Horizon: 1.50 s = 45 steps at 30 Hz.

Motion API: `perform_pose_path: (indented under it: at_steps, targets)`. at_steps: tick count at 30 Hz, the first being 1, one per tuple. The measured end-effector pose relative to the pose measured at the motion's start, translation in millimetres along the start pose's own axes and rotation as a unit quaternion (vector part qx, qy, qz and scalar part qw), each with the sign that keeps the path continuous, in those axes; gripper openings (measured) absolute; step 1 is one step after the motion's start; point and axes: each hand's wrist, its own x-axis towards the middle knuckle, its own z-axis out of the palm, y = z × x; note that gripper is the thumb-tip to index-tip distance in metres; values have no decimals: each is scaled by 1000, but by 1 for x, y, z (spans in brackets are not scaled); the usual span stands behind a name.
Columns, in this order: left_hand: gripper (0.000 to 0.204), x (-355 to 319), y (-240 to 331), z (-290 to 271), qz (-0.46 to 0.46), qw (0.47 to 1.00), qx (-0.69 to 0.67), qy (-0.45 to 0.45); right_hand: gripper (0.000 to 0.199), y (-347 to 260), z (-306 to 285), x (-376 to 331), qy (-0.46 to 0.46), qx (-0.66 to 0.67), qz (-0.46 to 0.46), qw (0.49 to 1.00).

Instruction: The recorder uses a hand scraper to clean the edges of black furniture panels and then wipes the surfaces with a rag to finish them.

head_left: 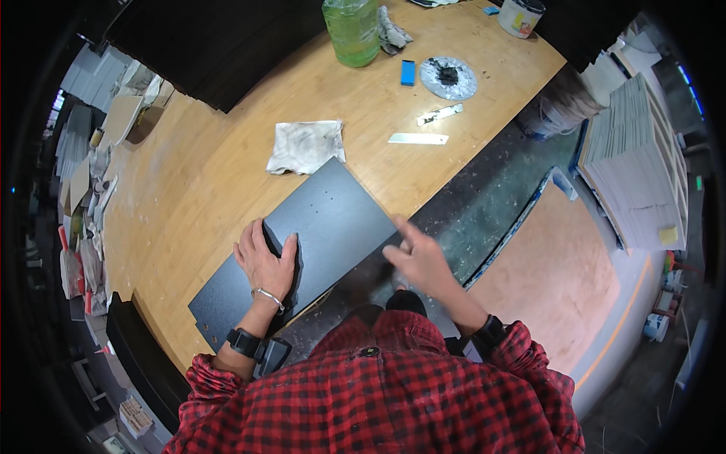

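Note:
A dark grey rectangular board (333, 216) with a few small holes lies slantwise on the wooden table, its near long edge reaching past the table's edge. My left hand (266, 261) rests flat on its left half, fingers spread, holding nothing. At the board's right corner is my right hand (420, 259), slightly blurred. Its index finger is at the corner and its thumb stands apart, just off the near edge. Beyond the board lies a folded, stained white cloth (306, 146).
On the wooden table (189, 174) are a green-filled plastic jug (352, 34), a blue block (408, 73), a round lid with black paste (448, 78), a utility knife (439, 114) and a pale blade (418, 138). Stacked panels (631, 151) and a large board (552, 280) stand right.

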Motion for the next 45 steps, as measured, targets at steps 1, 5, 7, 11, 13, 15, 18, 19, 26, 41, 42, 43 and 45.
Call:
perform_pose_path:
  at_steps: [1,5,7,11,13,15,18,19,26,41,42,43,45]
  targets:
    - [65,0,1,0,0,1000,2,1,51,7,8,-7,26,54,-7,998]
    - [62,-1,3,-4,4,1000,20,10,44,45,2,-17,69,24,54,996]
    - [62,-3,3,-5,-3,1000,23,12,42,50,-9,-15,98,43,41,993]
    - [60,0,7,-5,-12,1000,-10,7,42,41,-12,2,99,96,-48,989]
    - [61,0,6,-4,-9,999,-39,10,42,43,-8,10,68,117,-94,986]
    - [61,-3,3,-3,1,998,-56,18,39,38,-1,9,25,168,-68,983]
    - [59,-12,4,-9,17,996,-88,-2,32,33,7,9,-7,288,32,957]
    - [58,-17,0,-8,15,995,-103,-3,31,34,9,12,-10,313,58,948]
    - [54,-34,-76,-45,-212,974,-20,76,43,-28,-34,14,-61,258,-12,964]
    - [81,-175,-113,-55,-488,842,-96,209,46,-24,-30,17,-109,222,-7,969]
    - [79,-181,-119,-53,-506,813,-160,241,45,-25,-30,13,-108,231,-2,967]
    - [76,-187,-124,-50,-521,778,-223,271,44,-27,-30,11,-107,238,11,965]
    - [63,-178,-106,-63,-549,652,-422,308,43,-28,-34,8,-99,253,36,962]
